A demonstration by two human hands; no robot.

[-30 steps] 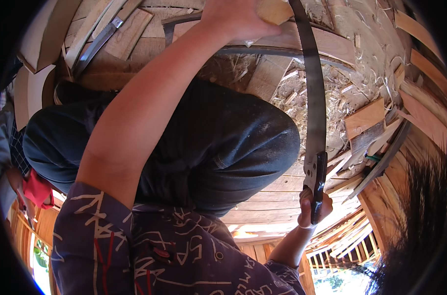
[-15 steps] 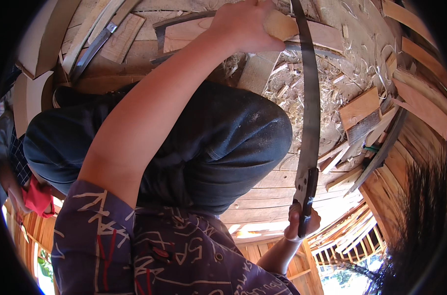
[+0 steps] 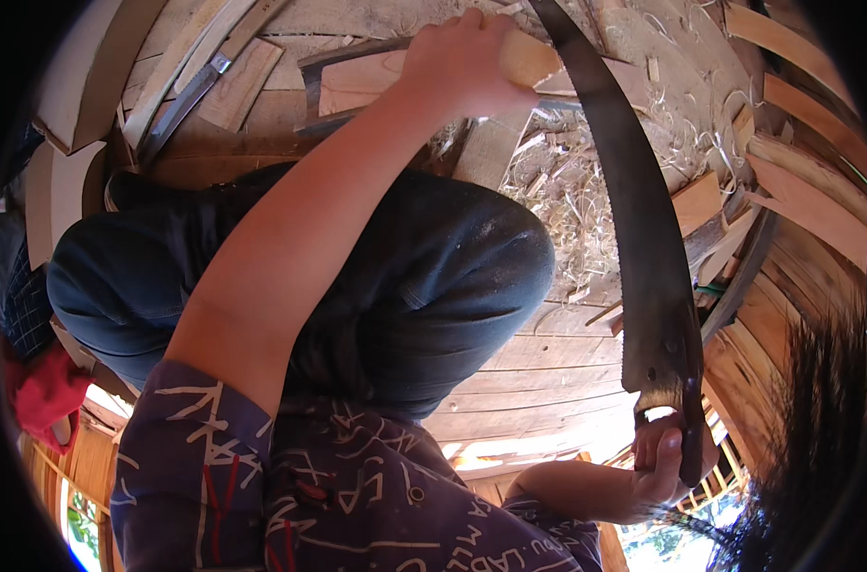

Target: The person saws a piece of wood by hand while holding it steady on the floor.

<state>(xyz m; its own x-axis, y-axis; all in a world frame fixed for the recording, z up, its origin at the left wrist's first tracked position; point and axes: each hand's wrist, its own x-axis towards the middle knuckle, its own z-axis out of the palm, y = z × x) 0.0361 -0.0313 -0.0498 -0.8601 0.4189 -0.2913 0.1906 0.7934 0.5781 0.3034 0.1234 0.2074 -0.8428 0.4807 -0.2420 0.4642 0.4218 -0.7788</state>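
Note:
My left hand (image 3: 467, 62) is closed over a small wooden block (image 3: 529, 59). Under that hand lies a longer reddish board (image 3: 362, 78) with dark edges. My right hand (image 3: 670, 467) grips the handle of a handsaw (image 3: 639, 210), whose broad dark blade runs up past the block. The blade's toothed edge faces left, and its tip passes out of the top of the view. Whether the blade touches the wood I cannot tell.
Curled shavings (image 3: 572, 200) litter the plank floor beside my bent knee (image 3: 481, 238). A long knife-like blade (image 3: 181, 110) rests on timber at the upper left. Wooden offcuts (image 3: 810, 191) are piled along the right. Red cloth (image 3: 47, 396) shows by a person at the left edge.
The saw has swung to the right at its handle end and turned to show its broad side. My right hand has moved right and down. My left hand has barely shifted.

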